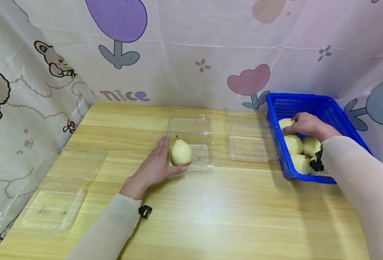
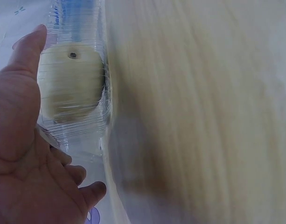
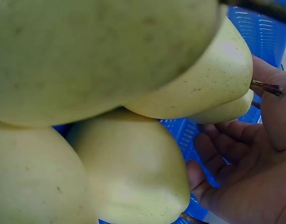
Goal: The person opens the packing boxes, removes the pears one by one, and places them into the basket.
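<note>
A pale yellow pear [image 1: 181,152] stands stem-up in the left half of a clear plastic clamshell box [image 1: 202,155] whose lid lies back. My left hand [image 1: 154,164] rests against that box, fingers straight along its left side and thumb at the front edge. Through the box wall, the left wrist view shows the pear [image 2: 73,84]. Over on the right, my right hand [image 1: 306,124] reaches into a blue basket [image 1: 316,101] and grips a pear [image 1: 286,123] by the far left corner. The right wrist view shows this hand's curled fingers [image 3: 212,154] partly behind pears.
Several more pears [image 1: 293,144] lie in the basket. Another clear box [image 1: 248,142] sits open between the middle box and the basket. A third open box [image 1: 53,207] lies at the table's left. A patterned cloth [image 1: 185,54] hangs behind the wooden table [image 1: 211,216].
</note>
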`<action>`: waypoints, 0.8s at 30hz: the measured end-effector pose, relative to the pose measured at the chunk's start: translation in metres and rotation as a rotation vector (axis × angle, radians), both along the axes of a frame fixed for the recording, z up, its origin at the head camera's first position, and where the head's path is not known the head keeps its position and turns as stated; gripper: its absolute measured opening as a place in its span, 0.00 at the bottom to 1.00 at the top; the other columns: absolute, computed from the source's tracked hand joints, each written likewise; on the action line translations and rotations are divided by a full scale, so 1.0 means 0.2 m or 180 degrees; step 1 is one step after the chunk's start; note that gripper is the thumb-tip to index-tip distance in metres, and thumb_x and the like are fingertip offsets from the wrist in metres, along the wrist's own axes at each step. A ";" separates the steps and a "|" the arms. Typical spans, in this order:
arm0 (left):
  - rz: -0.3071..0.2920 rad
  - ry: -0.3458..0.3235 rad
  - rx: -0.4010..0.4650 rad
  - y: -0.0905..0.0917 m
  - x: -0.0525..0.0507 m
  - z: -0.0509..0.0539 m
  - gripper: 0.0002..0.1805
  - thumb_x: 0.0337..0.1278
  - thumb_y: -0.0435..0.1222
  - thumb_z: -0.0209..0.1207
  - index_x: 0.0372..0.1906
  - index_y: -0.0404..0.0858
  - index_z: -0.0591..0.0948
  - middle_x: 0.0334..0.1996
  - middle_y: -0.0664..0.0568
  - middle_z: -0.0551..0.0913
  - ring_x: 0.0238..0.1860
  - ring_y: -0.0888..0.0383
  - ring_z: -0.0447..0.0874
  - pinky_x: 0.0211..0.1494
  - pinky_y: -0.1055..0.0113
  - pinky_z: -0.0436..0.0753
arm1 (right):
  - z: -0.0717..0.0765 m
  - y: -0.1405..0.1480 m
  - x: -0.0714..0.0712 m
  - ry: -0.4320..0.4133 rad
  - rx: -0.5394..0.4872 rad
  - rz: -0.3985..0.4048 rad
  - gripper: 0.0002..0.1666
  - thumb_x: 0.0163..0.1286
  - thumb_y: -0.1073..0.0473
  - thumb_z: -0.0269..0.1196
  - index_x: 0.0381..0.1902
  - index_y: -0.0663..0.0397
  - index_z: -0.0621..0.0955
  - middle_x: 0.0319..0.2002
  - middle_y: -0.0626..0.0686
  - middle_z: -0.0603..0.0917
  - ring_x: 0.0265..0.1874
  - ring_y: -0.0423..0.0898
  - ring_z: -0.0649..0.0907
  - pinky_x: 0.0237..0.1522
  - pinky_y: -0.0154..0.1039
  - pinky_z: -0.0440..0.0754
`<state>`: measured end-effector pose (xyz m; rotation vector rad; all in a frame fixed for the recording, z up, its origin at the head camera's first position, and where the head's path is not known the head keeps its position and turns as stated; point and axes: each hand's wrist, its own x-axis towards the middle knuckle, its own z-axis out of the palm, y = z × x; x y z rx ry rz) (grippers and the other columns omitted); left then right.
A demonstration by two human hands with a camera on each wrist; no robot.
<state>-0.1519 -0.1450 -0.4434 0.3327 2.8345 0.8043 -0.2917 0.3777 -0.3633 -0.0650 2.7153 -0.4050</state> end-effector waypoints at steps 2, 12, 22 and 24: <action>-0.0001 0.0011 0.0001 0.00 0.00 0.00 0.77 0.52 0.70 0.69 0.85 0.35 0.33 0.86 0.40 0.34 0.87 0.43 0.33 0.87 0.44 0.46 | 0.00 0.00 0.00 -0.0010 -0.0001 0.0010 0.63 0.68 0.30 0.67 0.70 0.84 0.64 0.65 0.84 0.69 0.61 0.77 0.74 0.60 0.72 0.77; -0.0002 0.0053 -0.0021 -0.01 0.00 -0.01 0.76 0.53 0.69 0.69 0.85 0.34 0.34 0.86 0.38 0.35 0.87 0.43 0.33 0.87 0.44 0.46 | 0.06 -0.01 0.03 0.0122 0.0025 -0.0206 0.66 0.72 0.21 0.56 0.72 0.84 0.64 0.68 0.84 0.66 0.65 0.81 0.70 0.63 0.75 0.74; -0.0007 0.0015 -0.0041 0.00 0.00 0.00 0.76 0.53 0.70 0.68 0.85 0.35 0.34 0.86 0.39 0.34 0.87 0.44 0.33 0.87 0.45 0.45 | 0.10 -0.05 0.08 0.0736 -0.0092 -0.0434 0.62 0.74 0.21 0.48 0.73 0.78 0.67 0.68 0.82 0.70 0.64 0.81 0.71 0.61 0.77 0.73; -0.0018 0.0047 -0.0081 0.00 0.00 0.00 0.76 0.53 0.70 0.69 0.85 0.34 0.34 0.86 0.38 0.35 0.87 0.43 0.33 0.87 0.44 0.46 | 0.11 -0.09 0.09 0.0867 -0.0118 -0.0442 0.60 0.76 0.23 0.48 0.73 0.78 0.68 0.68 0.81 0.71 0.63 0.80 0.72 0.62 0.77 0.73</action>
